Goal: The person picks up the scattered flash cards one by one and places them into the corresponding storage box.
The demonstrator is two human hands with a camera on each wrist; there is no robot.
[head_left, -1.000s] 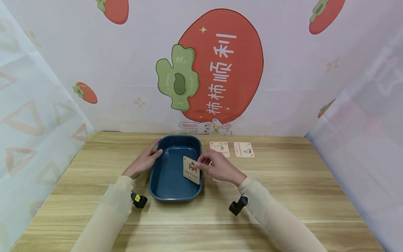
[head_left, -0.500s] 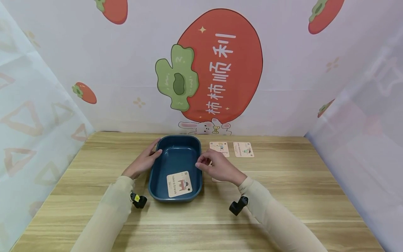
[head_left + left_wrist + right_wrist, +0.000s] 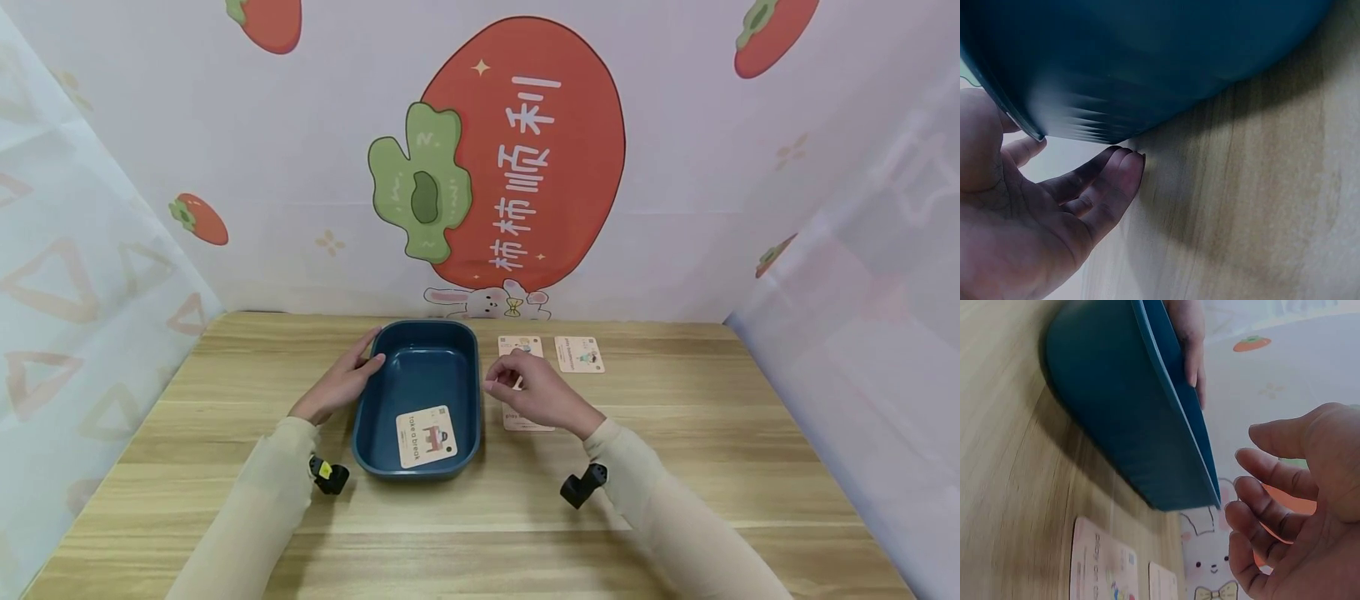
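Observation:
A deep blue rectangular tray (image 3: 416,375) stands on the wooden table. My left hand (image 3: 337,385) holds its left rim, thumb over the edge; in the left wrist view the fingers (image 3: 1110,181) lie along the outside wall. Flat inside the tray's near end is a "take a break" picture card (image 3: 426,437). My right hand (image 3: 536,387), holding nothing, hovers just right of the tray with loosely bent fingers. Beneath it, partly hidden, lies another card (image 3: 525,419), whose print begins "play on" in the right wrist view (image 3: 1100,565).
Behind the right hand lies a partly covered card (image 3: 517,342), and a further card (image 3: 580,354) is to its right. A printed cloth backdrop (image 3: 300,167) rises along the table's back edge. Each wrist carries a small black camera.
The right hand let go of the "take a break" card, which dropped flat into the tray. That hand then moved right, away from the rim. The left hand stayed on the tray.

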